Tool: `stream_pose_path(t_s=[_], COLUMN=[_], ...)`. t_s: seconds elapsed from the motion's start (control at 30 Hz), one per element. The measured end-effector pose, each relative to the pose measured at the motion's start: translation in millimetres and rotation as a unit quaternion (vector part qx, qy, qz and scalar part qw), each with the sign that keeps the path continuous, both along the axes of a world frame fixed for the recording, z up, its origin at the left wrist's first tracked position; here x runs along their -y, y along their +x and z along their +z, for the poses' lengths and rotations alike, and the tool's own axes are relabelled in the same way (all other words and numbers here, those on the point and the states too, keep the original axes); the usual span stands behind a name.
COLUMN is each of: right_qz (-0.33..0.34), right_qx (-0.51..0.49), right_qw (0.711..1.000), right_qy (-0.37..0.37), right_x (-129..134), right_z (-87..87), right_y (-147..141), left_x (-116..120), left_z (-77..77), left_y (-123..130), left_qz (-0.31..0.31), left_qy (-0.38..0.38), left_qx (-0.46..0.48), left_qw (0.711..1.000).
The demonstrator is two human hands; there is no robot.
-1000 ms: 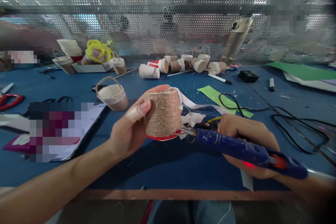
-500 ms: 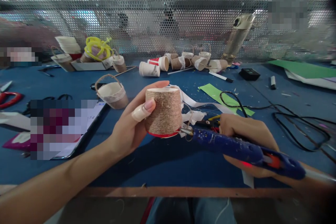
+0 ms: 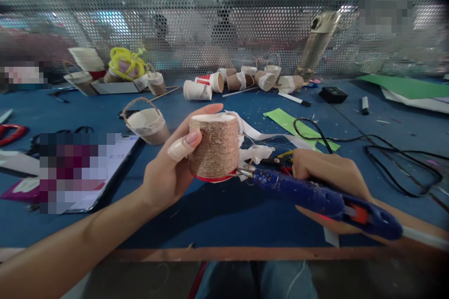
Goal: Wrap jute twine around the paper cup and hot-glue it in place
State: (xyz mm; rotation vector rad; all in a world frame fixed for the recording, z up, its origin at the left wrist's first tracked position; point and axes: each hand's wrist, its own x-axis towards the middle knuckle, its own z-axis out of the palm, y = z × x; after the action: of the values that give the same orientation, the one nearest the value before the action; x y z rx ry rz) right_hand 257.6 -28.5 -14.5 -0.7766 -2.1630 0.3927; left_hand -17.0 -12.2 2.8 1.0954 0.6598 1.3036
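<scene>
My left hand [image 3: 168, 168] is wrapped round a paper cup [image 3: 213, 147] covered in coils of brown twine, with a red band showing at its lower edge. A white bandage-like strip covers the thumb. In my right hand [image 3: 326, 177] is a blue glue gun [image 3: 298, 191], a glue stick protruding from its back end. The gun's metal nozzle touches or nearly touches the cup's lower right edge. A loose strand of twine [image 3: 253, 142] curls beside the cup on the right. Behind my left hand stands a small twine-handled basket [image 3: 149, 126] with lace round its rim.
At the back lie several small baskets [image 3: 266, 80] and paper cups [image 3: 198, 90]. A tilted bottle [image 3: 317, 46] leans near the mesh panel [image 3: 196, 23]. A black cord [image 3: 372, 138] loops at the right. Green paper [image 3: 291, 124], a tablet [image 3: 105, 173] and red-handled scissors [image 3: 14, 134] lie around.
The cup, both hands and the glue gun sit slightly farther left in view. The nozzle stays at the cup's lower right edge, and both grips are the same.
</scene>
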Motion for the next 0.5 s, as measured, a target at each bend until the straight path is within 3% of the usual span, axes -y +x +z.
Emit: stream_pose_path(t_s=[0.5], right_qz=[0.019], right_qx=[0.007], right_qw=[1.0], right_qy=[0.009], right_x=[0.4], right_z=[-4.4], right_y=[-0.8], left_x=[2.5], left_z=[-4.5], left_y=[1.9], left_qz=[-0.005], left_qy=[-0.024], left_qx=[-0.01], left_qw=[1.0])
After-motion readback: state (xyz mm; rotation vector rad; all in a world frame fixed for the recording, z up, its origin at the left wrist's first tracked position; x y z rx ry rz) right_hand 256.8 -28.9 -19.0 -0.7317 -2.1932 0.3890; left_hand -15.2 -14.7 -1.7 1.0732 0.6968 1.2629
